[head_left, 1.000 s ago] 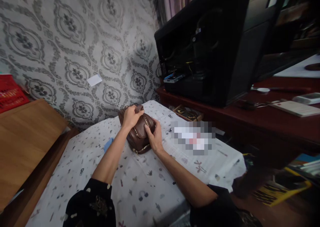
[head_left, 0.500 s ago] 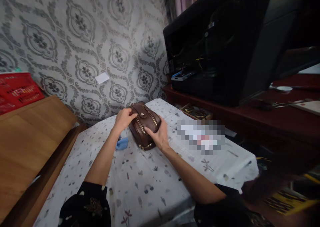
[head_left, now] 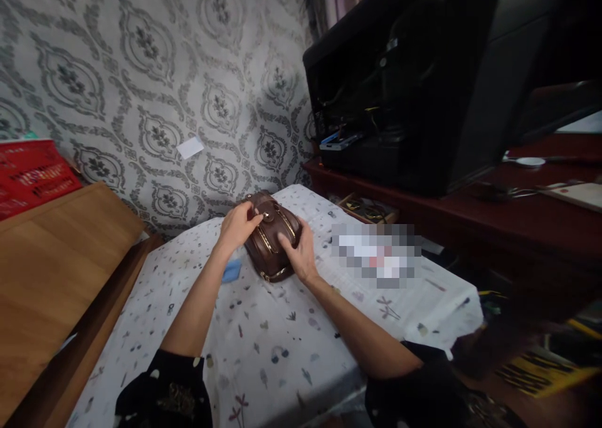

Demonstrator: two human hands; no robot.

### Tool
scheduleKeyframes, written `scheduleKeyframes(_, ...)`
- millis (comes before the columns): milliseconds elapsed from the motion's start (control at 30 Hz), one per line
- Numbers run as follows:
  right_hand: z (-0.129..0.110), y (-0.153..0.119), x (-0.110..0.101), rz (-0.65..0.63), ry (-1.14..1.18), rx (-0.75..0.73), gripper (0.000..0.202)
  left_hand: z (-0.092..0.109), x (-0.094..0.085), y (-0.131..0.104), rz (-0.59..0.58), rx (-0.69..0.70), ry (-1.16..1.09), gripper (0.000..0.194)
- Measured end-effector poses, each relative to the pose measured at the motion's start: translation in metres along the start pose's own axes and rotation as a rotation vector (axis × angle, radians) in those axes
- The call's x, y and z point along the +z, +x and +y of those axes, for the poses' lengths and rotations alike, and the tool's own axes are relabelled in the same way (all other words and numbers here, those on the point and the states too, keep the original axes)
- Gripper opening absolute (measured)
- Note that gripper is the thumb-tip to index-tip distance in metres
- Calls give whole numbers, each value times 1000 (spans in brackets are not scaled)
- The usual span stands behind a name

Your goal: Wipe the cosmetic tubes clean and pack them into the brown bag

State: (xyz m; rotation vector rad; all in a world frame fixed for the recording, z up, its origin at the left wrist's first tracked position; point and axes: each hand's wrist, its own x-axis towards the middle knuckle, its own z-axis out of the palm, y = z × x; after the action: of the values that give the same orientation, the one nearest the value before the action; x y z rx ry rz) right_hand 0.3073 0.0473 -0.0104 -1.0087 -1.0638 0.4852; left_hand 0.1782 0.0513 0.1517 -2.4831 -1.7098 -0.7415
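A brown leather bag (head_left: 268, 258) with gold zips and a round metal clasp lies on a white patterned cloth (head_left: 282, 327). My left hand (head_left: 237, 225) is on the bag's upper left side, its thumb and fingertips at the flap beside the clasp. My right hand (head_left: 300, 250) grips the right side, thumb on top and fingers round the far edge. A small blue cloth (head_left: 231, 270) lies just left of the bag, partly behind my left forearm.
A large black case (head_left: 399, 101) stands on a dark red desk (head_left: 517, 221) at the right. Below it is an open box of small items (head_left: 369, 209). A wooden board (head_left: 70, 252) and red package (head_left: 37, 174) are at the left. A pixelated patch covers something on the cloth.
My left hand has shifted slightly right, its thumb now by the clasp. My right thumb has moved up a little on the bag. The view has shifted slightly.
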Motion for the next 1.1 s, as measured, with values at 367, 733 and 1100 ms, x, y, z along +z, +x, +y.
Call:
scheduleKeyframes(367, -3, 5, -6, -4, 127, 15, 56, 35, 31, 33, 82, -3, 133, 17)
scheduleKeyframes(733, 1, 7, -2, -17, 140, 75, 62, 30, 46, 32, 137, -26, -158, 16)
scheduleKeyframes(1100, 1, 3, -3, -62, -45, 19, 93, 8, 0, 17, -62, 84, -83, 22)
